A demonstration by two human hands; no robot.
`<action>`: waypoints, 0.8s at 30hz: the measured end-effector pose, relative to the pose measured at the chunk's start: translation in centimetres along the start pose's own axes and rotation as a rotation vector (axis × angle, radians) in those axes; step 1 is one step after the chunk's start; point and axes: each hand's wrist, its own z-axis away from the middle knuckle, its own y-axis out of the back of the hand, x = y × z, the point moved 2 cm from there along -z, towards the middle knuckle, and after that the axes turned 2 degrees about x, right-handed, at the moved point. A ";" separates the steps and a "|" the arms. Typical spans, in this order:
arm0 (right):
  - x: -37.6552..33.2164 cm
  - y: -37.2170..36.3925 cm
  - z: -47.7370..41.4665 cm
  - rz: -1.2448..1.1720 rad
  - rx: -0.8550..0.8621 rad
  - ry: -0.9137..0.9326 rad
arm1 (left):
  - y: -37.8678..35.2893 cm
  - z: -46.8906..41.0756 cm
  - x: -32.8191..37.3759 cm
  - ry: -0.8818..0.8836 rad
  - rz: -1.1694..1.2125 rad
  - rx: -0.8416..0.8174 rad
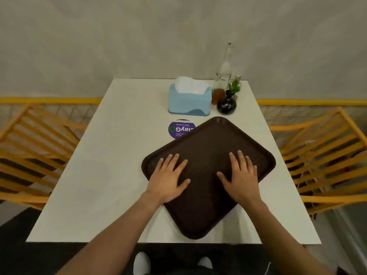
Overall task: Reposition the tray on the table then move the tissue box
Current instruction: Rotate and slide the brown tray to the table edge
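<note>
Both forearms are reaching in from 6 o'clock, and the left hand (pixel 168 179) and right hand (pixel 241 178) are lying palm-down on the brown tray (pixel 208 147), fingers spread wide, each grip flat and clasping nothing. That tray is sitting turned like a diamond on the white tabletop (pixel 103 175), its 6 o'clock corner nearing the near edge and its 3 o'clock corner approaching the right edge. Bare surface is lying open toward 9 o'clock. At 12 o'clock the blue tissue box (pixel 189 101) is standing well apart from both hands, beyond a purple sticker (pixel 178 129) which the tray is partly covering. Beside the box are standing a black vase (pixel 226 105) and a glass bottle (pixel 224 70).
</note>
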 end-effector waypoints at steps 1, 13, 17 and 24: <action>0.1 -0.3 0.6 0.015 -0.019 -0.035 | -0.4 0.4 0.1 0.011 -0.001 -0.010; -0.3 -1.6 1.9 0.147 -0.056 0.095 | -2.2 5.1 0.4 0.205 0.034 0.031; -1.8 -1.8 1.3 0.142 -0.085 0.210 | -2.2 7.9 0.4 0.323 0.034 0.075; -6.0 -2.4 -0.6 0.126 -0.168 0.384 | -1.5 11.6 -1.8 0.458 0.022 0.063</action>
